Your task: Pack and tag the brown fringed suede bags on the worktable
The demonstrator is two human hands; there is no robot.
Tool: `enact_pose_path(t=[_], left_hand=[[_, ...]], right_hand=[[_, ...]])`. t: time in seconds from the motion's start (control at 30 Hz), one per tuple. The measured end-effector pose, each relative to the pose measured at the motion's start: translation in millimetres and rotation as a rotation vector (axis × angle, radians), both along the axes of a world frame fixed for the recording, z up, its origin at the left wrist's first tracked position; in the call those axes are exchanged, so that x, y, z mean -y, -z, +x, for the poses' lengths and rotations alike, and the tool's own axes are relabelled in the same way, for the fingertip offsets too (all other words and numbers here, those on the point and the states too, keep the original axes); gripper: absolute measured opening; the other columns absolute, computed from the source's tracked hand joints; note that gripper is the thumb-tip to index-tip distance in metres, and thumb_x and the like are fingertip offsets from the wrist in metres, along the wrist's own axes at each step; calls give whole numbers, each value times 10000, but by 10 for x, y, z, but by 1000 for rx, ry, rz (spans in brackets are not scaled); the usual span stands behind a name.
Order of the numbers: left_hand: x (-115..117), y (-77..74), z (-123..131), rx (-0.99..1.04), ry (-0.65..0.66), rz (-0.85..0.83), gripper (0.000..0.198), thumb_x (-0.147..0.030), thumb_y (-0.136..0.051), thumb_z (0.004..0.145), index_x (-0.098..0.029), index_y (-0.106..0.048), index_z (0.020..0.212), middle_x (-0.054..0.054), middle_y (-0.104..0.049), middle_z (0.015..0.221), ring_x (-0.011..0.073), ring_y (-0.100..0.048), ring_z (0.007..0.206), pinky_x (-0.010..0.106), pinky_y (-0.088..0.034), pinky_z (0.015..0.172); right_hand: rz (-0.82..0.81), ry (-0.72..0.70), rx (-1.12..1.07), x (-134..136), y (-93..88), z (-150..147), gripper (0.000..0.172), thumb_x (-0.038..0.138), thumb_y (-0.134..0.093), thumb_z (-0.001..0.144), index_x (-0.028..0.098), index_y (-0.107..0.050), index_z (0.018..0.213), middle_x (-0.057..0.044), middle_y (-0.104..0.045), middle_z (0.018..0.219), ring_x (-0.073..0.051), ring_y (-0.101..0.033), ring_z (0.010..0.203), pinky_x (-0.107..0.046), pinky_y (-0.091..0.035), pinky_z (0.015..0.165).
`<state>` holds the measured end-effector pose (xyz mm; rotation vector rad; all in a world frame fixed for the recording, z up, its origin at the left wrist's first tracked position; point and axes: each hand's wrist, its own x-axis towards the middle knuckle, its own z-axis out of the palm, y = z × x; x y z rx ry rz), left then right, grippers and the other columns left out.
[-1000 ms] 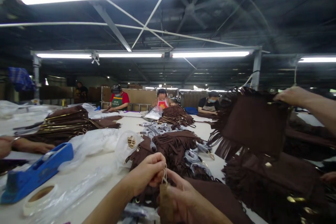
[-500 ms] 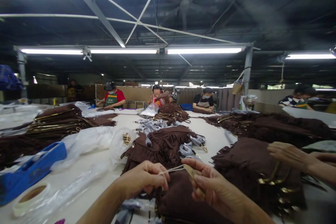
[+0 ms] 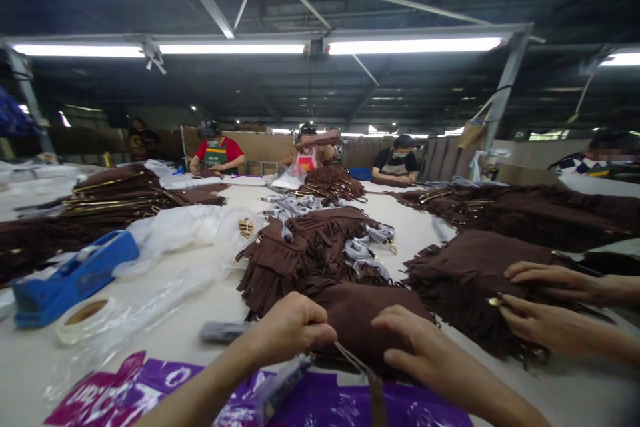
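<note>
My left hand (image 3: 293, 328) is closed in a pinch on a thin string that runs down to a brown tag (image 3: 376, 399). My right hand (image 3: 417, 348) lies beside it, fingers curled over the near edge of a brown fringed bag (image 3: 357, 317) on the white table (image 3: 210, 307). A grey wrapped strap (image 3: 280, 383) hangs just below my left hand. Purple printed plastic (image 3: 150, 383) lies under my forearms.
A co-worker's two hands (image 3: 543, 300) press on another fringed bag (image 3: 475, 267) at right. More brown bags (image 3: 310, 240) are heaped mid-table and stacked at left (image 3: 125, 197). A blue tape dispenser (image 3: 70, 277), a tape roll (image 3: 85, 317) and clear plastic bags (image 3: 180, 230) lie at left. Several people work at the far end.
The view has tipped down, showing purple plastic. My hands dropped onto the bag; the tag now hangs below my right hand. The co-worker laid their bag on the table and holds it flat.
</note>
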<state>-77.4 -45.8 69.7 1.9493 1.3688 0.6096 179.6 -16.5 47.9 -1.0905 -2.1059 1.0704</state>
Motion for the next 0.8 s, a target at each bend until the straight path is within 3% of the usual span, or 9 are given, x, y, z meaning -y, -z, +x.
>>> enact_pose_path(t=[0.03,0.1,0.2,0.27,0.33,0.4,0.47,0.67,0.8], left_hand=[[13,-16,36,-42,30,33,299,-293,-611,760,-160,-548,500,-70,-375,456,77,-338,478,212,-194,454],[23,-59,83,-90,90,87,273,-272,-602,777,-164,-600,526,-65,-382,471,82,-339,488,211,-216,470],[-1,-106,61,-106,138,102,236,-238,-564,792,-171,-679,596,-49,-482,502,92,-410,504,206,-264,495],[-30,-99,-12,-70,125,64,255,-263,-550,805,-163,-677,607,-43,-512,510,95,-428,505,206,-271,492],[-56,-52,-105,9,100,-11,277,-290,-532,815,-155,-638,597,-42,-507,509,94,-412,491,205,-273,474],[-74,32,-195,116,84,-113,279,-290,-507,815,-158,-583,581,-42,-502,514,93,-403,480,201,-290,461],[-88,137,-270,201,87,-185,263,-278,-485,815,-161,-564,594,-42,-511,528,92,-407,481,197,-309,465],[-146,396,-436,297,123,-260,245,-294,-482,858,-150,-639,736,-43,-535,560,86,-413,493,187,-312,478],[-176,450,-459,243,84,-160,202,-270,-542,831,-137,-671,751,-37,-559,578,87,-458,526,180,-335,511]], right_hand=[[51,30,-15,41,-13,-112,355,263,-680,710,207,-690,1061,-97,-655,1147,-282,-562,1098,-383,-451,931],[-83,-50,-164,131,-39,-377,552,325,-662,751,219,-576,1285,-108,-603,1260,-286,-548,1144,-376,-490,879],[-415,-262,-352,214,-46,-731,738,335,-671,752,225,-393,1426,-46,-667,991,-187,-632,791,-268,-509,598],[-486,-281,-375,200,-20,-860,659,358,-690,745,196,-467,1343,27,-626,768,-93,-514,528,-201,-426,471],[-505,-236,-351,140,20,-905,478,441,-686,753,170,-585,1133,61,-564,663,-43,-352,418,-167,-293,389],[-473,-188,-309,62,60,-909,362,511,-654,768,168,-611,873,73,-511,595,-37,-279,405,-177,-201,378],[-363,-165,-261,-4,84,-908,353,508,-612,801,172,-579,697,76,-456,537,-51,-283,426,-197,-198,407],[-41,-190,-39,-109,95,-938,266,344,-538,862,173,-638,685,28,-552,616,-119,-461,596,-243,-331,567],[89,-179,60,-157,143,-984,237,281,-520,864,190,-567,650,22,-570,652,-133,-498,643,-248,-347,598]])
